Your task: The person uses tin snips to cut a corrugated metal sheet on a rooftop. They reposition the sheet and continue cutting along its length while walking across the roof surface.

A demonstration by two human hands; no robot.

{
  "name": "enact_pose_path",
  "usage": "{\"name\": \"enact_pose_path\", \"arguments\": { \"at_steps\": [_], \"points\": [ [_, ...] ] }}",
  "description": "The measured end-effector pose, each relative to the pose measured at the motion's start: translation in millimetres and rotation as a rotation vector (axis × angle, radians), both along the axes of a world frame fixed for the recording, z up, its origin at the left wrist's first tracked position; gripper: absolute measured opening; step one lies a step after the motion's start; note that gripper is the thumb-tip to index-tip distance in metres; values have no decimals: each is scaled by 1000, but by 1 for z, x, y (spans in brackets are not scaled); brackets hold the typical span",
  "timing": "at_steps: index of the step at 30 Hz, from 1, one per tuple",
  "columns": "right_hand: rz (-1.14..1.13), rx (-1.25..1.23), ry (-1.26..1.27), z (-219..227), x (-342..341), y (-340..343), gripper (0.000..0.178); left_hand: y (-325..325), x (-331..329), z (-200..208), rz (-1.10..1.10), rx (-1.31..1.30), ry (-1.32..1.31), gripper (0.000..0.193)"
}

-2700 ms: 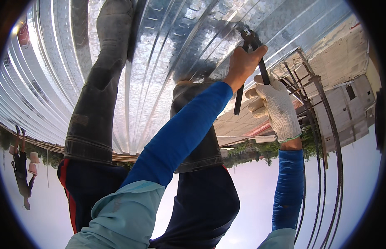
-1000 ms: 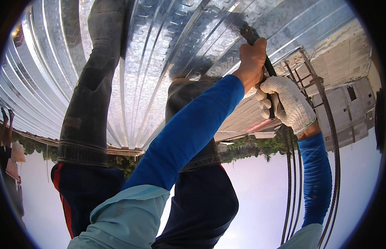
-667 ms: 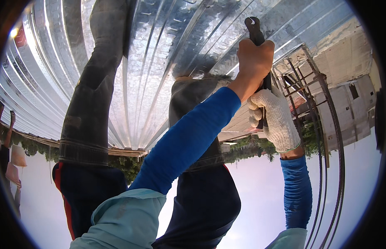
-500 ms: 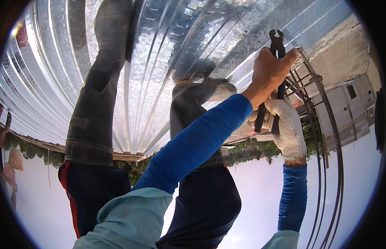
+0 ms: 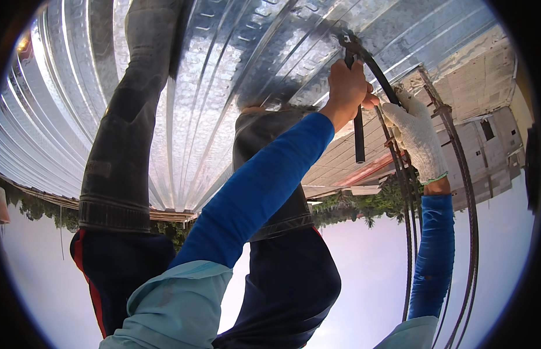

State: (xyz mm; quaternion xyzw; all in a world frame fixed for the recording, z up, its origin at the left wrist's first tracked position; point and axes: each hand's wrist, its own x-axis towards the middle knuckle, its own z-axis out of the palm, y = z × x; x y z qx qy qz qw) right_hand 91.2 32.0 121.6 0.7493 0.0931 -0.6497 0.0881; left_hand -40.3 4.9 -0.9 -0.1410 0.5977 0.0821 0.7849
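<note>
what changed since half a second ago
The pincers swung left in the picture, handles spread wide. The bare left hand went with them, still gripping; the gloved right hand moved up the picture, on one handle. The left boot stayed on the metal sheet.

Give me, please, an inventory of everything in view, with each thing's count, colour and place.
Pincers: one, black, upper right of centre
Ribbed metal sheeting: count unclear, silver, across the top and left
Steel bars: several, dark brown, right side
Building: at least one, grey, far right
Foliage: count unclear, green, along the horizon
Partly cut-off thing: one, pinkish, left edge
Sky: one, pale, lower part
Boots: two, black, left and centre
Trousers: one pair, navy with red stripes, bottom
Shirt sleeves: two, pale teal, bottom
Arm sleeves: two, blue, centre and lower right
Left hand: one, bare, gripping the pincers
Right hand: one, white-gloved, also gripping them
</note>
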Motion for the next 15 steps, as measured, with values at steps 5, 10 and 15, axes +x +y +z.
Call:
{"name": "enact_pose_path", "arguments": {
  "at_steps": [5, 10, 15],
  "points": [
    [-7, -50, 21, -2, 7, 13, 23, 8, 11, 6, 71, -47, 43, 30],
    [-92, -99, -24, 0, -25, 17, 19, 5, 20, 3, 108, -59, 139, 23],
    [-289, -94, 51, 0, -20, 5, 25, -9, 7, -4, 294, 13, -97, 25]
  ]
}}
